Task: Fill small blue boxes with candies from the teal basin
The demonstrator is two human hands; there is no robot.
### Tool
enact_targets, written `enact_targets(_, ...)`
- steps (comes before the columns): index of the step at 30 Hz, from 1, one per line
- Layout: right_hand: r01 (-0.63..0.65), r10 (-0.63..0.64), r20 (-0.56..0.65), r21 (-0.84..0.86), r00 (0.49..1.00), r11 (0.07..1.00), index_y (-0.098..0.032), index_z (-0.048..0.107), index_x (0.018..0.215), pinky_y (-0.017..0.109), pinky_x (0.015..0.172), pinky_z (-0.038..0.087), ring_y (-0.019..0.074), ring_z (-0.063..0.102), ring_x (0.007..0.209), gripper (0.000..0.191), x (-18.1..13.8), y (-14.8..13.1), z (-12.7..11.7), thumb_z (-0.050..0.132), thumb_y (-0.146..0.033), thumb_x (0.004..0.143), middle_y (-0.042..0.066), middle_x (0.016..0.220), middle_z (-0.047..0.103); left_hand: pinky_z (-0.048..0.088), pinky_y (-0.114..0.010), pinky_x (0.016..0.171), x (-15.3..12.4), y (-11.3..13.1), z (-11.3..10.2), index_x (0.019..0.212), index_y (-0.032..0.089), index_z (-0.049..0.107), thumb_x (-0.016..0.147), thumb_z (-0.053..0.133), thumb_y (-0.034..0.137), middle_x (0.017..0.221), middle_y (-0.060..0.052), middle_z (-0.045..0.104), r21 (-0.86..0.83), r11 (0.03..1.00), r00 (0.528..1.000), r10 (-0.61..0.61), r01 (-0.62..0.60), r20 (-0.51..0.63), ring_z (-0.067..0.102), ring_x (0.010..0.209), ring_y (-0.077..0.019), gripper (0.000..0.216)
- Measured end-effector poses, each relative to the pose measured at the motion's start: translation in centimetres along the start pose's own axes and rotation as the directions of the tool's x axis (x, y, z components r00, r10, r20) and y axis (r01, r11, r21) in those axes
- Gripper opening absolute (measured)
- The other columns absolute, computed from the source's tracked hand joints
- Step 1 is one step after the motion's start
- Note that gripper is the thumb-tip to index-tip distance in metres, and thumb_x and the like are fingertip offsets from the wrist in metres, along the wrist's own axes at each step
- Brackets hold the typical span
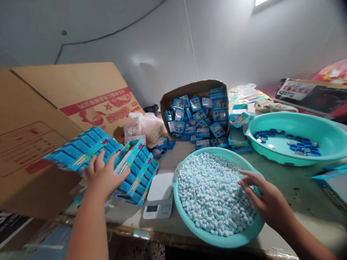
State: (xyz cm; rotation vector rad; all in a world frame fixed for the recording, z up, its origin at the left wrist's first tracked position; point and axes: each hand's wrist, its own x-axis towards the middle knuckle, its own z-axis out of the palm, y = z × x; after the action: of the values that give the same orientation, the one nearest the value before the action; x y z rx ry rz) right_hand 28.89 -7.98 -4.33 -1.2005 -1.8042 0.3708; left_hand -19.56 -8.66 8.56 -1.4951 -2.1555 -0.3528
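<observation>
My left hand (104, 173) lies flat with fingers spread on a stack of blue display boxes (135, 169) at the left of the table. My right hand (264, 196) reaches into a teal basin (217, 238) heaped with small white and pale blue candies (213, 191); its fingers are bent down among the candies at the right side of the heap, and what they hold, if anything, is hidden. A small white scale (159, 195) sits between the two hands.
A big cardboard carton (40, 119) stands at the left. A smaller brown box (197, 90) holds several small blue packs. A second teal basin (328, 141) with blue caps stands at the right. A plastic bag (145, 126) lies behind the display boxes.
</observation>
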Motion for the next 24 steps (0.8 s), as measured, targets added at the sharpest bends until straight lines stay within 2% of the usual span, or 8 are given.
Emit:
enact_targets(4, -0.013, 0.019, 0.109, -0.055, 0.994, 0.998, -0.023, 0.065, 0.120, 0.037, 0.079, 0.061, 0.0217, 0.074, 0.092, 0.031, 0.3, -0.7, -0.2, 0.050, -0.039, 0.097, 0.008, 0.104, 0.076, 0.016, -0.065, 0.120, 1.4, 8.6, 0.7, 0.125, 0.022, 0.065, 0.084, 0.063, 0.047, 0.157, -0.015, 0.039, -0.060, 0.969, 0.954, 0.223, -0.239, -0.199, 0.030, 0.147, -0.0429, 0.048)
enact_targets(7, 0.000, 0.054, 0.346, -0.155, 0.937, 0.988, -0.025, 0.063, 0.131, 0.051, 0.097, 0.055, 0.0304, 0.064, 0.120, 0.045, 1.4, -2.2, -0.4, 0.057, -0.046, 0.092, 0.012, 0.135, 0.065, 0.018, -0.062, 0.120, 4.3, 16.3, 4.4, 0.128, 0.023, 0.062, 0.092, 0.051, 0.041, 0.144, -0.013, 0.055, -0.196, 0.913, 0.927, 0.372, -0.358, 0.041, 0.045, 0.137, -0.0351, 0.042)
enact_targets(9, 0.012, 0.100, 0.492, -0.219, 0.865, 0.976, -0.027, 0.059, 0.140, 0.064, 0.105, 0.045, 0.0395, 0.051, 0.135, 0.064, 2.2, -2.9, -0.4, 0.066, -0.054, 0.083, 0.014, 0.151, 0.052, 0.027, -0.056, 0.119, 6.5, 21.2, 7.8, 0.140, 0.023, 0.053, 0.094, 0.046, 0.033, 0.143, -0.012, 0.058, -0.267, 0.849, 0.808, 0.521, -0.456, 0.277, 0.051, 0.133, -0.0312, 0.048)
enact_targets(12, 0.003, 0.159, 0.629, -0.249, 0.761, 0.968, -0.030, 0.052, 0.148, 0.075, 0.108, 0.033, 0.0484, 0.036, 0.143, 0.094, 2.9, -3.1, 0.1, 0.073, -0.073, 0.067, 0.016, 0.158, 0.040, 0.045, -0.037, 0.106, 8.7, 27.1, 13.0, 0.139, 0.029, 0.057, 0.081, 0.063, 0.027, 0.139, -0.006, 0.063, -0.359, 0.721, 0.560, 0.689, -0.592, 0.460, 0.061, 0.123, -0.0267, 0.058)
enact_targets(14, -0.001, 0.156, 0.654, -0.231, 0.740, 0.973, -0.031, 0.050, 0.150, 0.074, 0.111, 0.028, 0.0484, 0.033, 0.145, 0.106, 3.0, -2.7, 0.5, 0.069, -0.085, 0.061, 0.017, 0.159, 0.038, 0.049, -0.036, 0.101, 9.3, 29.8, 15.6, 0.140, 0.031, 0.056, 0.074, 0.071, 0.033, 0.144, -0.007, 0.059, -0.403, 0.673, 0.431, 0.722, -0.620, 0.541, 0.062, 0.123, -0.0297, 0.068)
enact_targets(16, 0.015, 0.139, 0.635, -0.231, 0.760, 0.973, -0.031, 0.050, 0.149, 0.072, 0.114, 0.026, 0.0469, 0.034, 0.145, 0.108, 2.9, -2.5, 0.6, 0.063, -0.090, 0.060, 0.018, 0.158, 0.040, 0.047, -0.040, 0.105, 9.5, 31.4, 17.4, 0.146, 0.029, 0.049, 0.070, 0.075, 0.040, 0.153, -0.011, 0.049, -0.430, 0.666, 0.361, 0.716, -0.609, 0.597, 0.055, 0.132, -0.0346, 0.081)
enact_targets(20, 0.076, 0.119, 0.619, -0.279, 0.776, 0.957, -0.026, 0.059, 0.140, 0.064, 0.110, 0.036, 0.0430, 0.045, 0.136, 0.094, 3.4, -3.0, 0.7, 0.066, -0.084, 0.067, 0.018, 0.145, 0.055, 0.043, -0.042, 0.112, 9.7, 32.7, 18.7, 0.152, 0.024, 0.039, 0.069, 0.081, 0.038, 0.160, -0.015, 0.037, -0.447, 0.705, 0.315, 0.671, -0.550, 0.671, 0.042, 0.142, -0.0353, 0.094)
enact_targets(24, 0.087, 0.133, 0.645, -0.298, 0.752, 0.951, -0.024, 0.066, 0.126, 0.057, 0.100, 0.045, 0.0391, 0.055, 0.117, 0.081, 4.4, -3.6, 1.2, 0.074, -0.077, 0.065, 0.015, 0.121, 0.065, 0.047, -0.053, 0.107, 10.1, 34.3, 18.7, 0.144, 0.021, 0.048, 0.088, 0.069, 0.040, 0.151, -0.014, 0.046, -0.381, 0.749, 0.357, 0.616, -0.542, 0.703, 0.050, 0.133, -0.0317, 0.062)
